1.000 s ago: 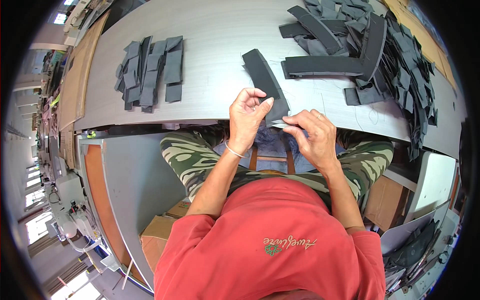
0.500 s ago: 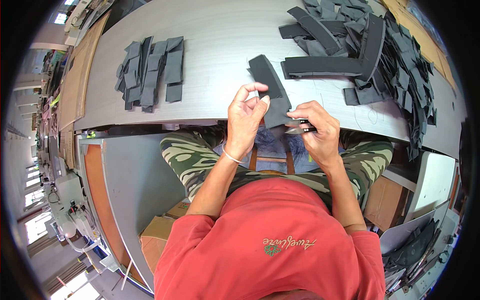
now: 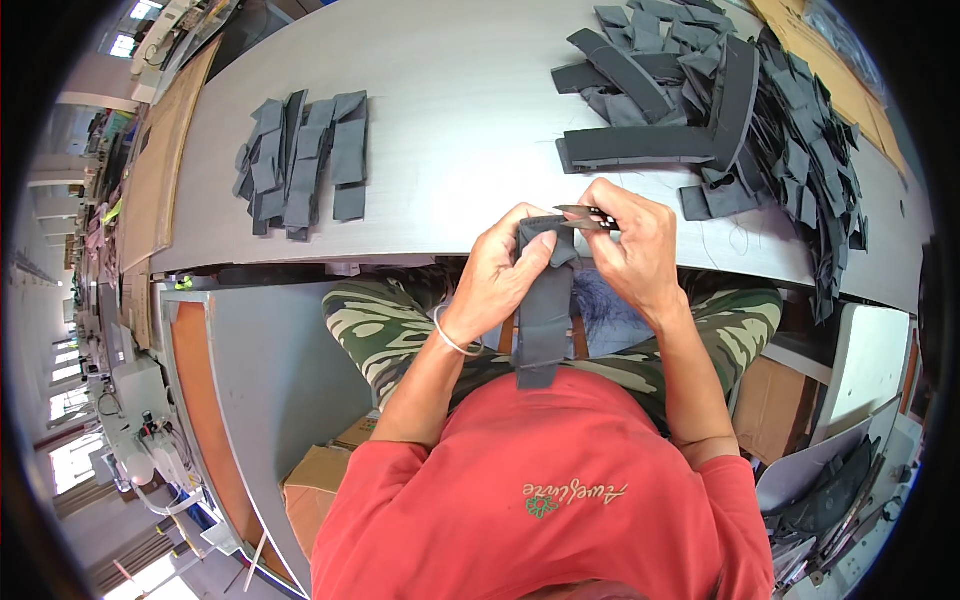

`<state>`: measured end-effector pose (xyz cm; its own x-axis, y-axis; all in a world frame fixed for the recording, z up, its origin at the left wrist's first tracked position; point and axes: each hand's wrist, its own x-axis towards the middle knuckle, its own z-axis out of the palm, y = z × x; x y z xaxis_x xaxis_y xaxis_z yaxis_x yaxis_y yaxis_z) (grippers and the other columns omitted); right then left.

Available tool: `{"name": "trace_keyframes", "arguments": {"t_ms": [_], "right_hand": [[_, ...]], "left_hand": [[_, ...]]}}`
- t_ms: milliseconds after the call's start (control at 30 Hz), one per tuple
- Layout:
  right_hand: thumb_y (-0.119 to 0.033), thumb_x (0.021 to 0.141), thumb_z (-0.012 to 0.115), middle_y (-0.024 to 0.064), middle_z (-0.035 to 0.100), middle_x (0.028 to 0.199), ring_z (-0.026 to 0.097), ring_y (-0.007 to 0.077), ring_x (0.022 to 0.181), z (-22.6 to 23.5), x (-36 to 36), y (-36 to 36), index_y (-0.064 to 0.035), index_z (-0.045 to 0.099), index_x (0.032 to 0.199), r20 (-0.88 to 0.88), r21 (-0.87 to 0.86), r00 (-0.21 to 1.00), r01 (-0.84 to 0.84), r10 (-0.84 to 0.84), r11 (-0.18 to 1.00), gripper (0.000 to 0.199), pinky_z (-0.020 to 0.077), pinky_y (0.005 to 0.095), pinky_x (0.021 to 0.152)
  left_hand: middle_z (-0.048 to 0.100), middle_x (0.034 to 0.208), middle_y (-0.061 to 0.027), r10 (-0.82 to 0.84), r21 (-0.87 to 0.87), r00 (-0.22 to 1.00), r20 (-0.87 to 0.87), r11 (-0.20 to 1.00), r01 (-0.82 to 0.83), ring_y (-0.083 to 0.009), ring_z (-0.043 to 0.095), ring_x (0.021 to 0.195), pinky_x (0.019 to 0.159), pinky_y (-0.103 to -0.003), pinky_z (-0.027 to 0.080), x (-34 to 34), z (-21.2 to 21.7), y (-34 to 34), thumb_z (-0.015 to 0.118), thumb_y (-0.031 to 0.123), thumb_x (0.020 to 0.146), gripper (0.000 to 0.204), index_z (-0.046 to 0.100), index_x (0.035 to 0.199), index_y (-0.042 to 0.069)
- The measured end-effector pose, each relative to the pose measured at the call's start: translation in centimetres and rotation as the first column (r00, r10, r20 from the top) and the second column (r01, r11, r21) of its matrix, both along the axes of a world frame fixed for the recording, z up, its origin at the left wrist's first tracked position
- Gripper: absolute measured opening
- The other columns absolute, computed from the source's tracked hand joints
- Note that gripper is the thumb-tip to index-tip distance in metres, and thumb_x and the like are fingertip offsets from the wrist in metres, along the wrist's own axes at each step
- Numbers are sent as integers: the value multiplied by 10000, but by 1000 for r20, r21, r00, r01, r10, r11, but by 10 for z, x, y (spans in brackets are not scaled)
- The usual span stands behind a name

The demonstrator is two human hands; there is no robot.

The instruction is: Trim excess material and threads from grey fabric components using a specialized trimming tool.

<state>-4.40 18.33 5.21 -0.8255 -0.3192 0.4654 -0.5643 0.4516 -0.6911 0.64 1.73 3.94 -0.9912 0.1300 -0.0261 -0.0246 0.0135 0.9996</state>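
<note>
Left hand (image 3: 497,275) pinches the top of a dark strip (image 3: 545,310) that droops limp over the lap just below the tabletop (image 3: 450,130) edge. It looks soft and light, best gripped near the end being worked. Right hand (image 3: 640,245) is closed around small snips (image 3: 585,214) at that top end.

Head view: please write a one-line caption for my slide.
Left hand holds a dark grey fabric strip while right hand applies small snips to its top end.
</note>
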Motion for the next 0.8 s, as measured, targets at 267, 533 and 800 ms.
{"name": "trace_keyframes", "arguments": {"t_ms": [267, 533, 800], "right_hand": [[-183, 837, 718, -21, 483, 724, 444, 53, 685, -15, 3, -1, -45, 626, 896, 508, -530, 829, 85, 235, 844, 176, 389, 215, 635], [-112, 827, 667, 74, 667, 892, 600, 163, 769, -24, 10, 21, -44, 674, 1017, 314, -204, 948, 22, 45, 979, 202, 464, 277, 709], [-111, 756, 700, 17, 620, 756, 532, 214, 667, -21, 12, 13, -120, 710, 937, -58, 44, 998, 40, -37, 998, 182, 414, 322, 643]], "left_hand": [[591, 849, -20, -15, 398, 979, 204, 915, -69, -84, 551, 753, 685, -233, 474, -2, -14, 0, 498, 121, 950, 148, 572, 1018, 12], [624, 841, -45, 32, 411, 967, 251, 902, -137, -110, 606, 732, 661, -243, 507, -1, -20, -2, 500, 116, 947, 151, 584, 1025, 18], [574, 848, 26, 35, 379, 964, 263, 915, -137, -23, 493, 731, 638, -198, 434, 0, -19, -2, 525, 102, 944, 117, 596, 982, 17]]}}
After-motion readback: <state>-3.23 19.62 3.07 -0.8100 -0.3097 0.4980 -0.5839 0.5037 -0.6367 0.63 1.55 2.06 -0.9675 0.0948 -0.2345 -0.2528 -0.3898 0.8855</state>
